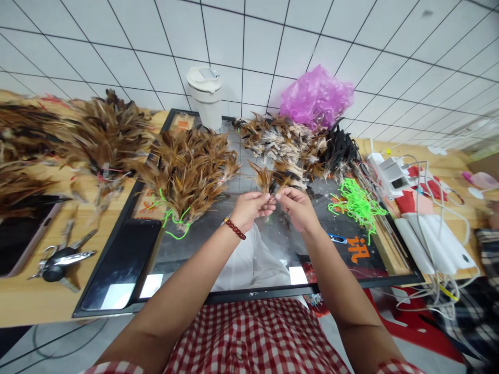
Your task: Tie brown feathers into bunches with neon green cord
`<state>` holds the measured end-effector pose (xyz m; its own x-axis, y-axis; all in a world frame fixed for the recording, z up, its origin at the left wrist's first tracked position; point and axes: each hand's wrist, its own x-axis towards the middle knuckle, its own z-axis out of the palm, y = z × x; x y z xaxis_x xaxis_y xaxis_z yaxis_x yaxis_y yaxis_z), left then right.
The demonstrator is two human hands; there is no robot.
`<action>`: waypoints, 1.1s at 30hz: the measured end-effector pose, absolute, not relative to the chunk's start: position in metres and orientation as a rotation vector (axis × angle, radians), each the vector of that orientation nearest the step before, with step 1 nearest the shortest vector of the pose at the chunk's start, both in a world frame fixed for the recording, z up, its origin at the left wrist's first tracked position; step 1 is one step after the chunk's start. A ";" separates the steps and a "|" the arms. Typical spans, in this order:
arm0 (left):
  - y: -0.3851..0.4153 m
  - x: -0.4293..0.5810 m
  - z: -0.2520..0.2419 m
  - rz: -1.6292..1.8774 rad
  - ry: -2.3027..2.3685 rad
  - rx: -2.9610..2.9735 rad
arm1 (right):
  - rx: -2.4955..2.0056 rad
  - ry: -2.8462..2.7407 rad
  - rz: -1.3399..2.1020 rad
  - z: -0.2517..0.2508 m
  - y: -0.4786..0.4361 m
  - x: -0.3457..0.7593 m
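Observation:
My left hand [254, 208], with a beaded bracelet at the wrist, pinches the base of a small bunch of brown feathers [263, 178] over the dark glossy board [206, 259]. Close beside it on the right, my right hand [295, 206] has thumb and forefinger pressed together near the bunch; what lies between them is too small to make out. Left of my hands is a large pile of brown feathers [191, 171] with green strings on its front. Beyond them lie mixed pale and brown feathers [283, 143]. Bright green strings [358, 202] are heaped at the right.
A white lidded cup [208, 101] and a pink plastic bag [316, 96] stand at the back. Black feathers [340, 153] lie near the bag. A phone [122, 262] and keys [64, 262] are at the left, white cables and a power strip [393, 174] at the right.

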<state>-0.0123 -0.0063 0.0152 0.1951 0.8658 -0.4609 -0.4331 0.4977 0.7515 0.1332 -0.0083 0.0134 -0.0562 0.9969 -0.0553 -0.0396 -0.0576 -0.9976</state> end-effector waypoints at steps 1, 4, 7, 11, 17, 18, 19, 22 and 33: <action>-0.007 -0.012 0.015 0.953 0.995 0.530 | -1.196 -1.209 1.291 0.013 -0.009 0.132; -0.007 -0.012 0.013 0.924 0.982 0.571 | -1.212 -1.265 1.212 0.011 -0.009 0.130; -0.007 -0.012 0.011 0.887 0.960 0.648 | -1.213 -1.339 1.166 0.009 -0.008 0.132; -0.005 -0.014 0.012 0.980 0.937 0.670 | -1.368 -1.536 0.852 0.008 -0.004 0.146; 0.000 -0.016 0.012 1.210 0.980 0.544 | -1.574 -2.055 0.267 0.005 -0.002 0.160; 0.000 -0.016 0.012 1.229 0.987 0.532 | -1.571 -2.095 0.242 0.004 -0.002 0.157; 0.000 -0.016 0.012 1.248 0.995 0.521 | -1.565 -2.129 0.218 0.003 -0.002 0.154; 0.001 -0.016 0.014 1.285 1.018 0.501 | -1.520 -2.250 0.189 0.001 0.000 0.141; 0.002 -0.013 0.009 1.309 1.083 0.578 | -1.489 -2.288 0.203 0.000 -0.001 0.128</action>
<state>-0.0132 0.0016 0.0092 -0.0947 0.9487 -0.3016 -0.4739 0.2235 0.8517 0.1280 -0.0013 0.0004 -0.3513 0.9020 0.2511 0.8435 0.4213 -0.3332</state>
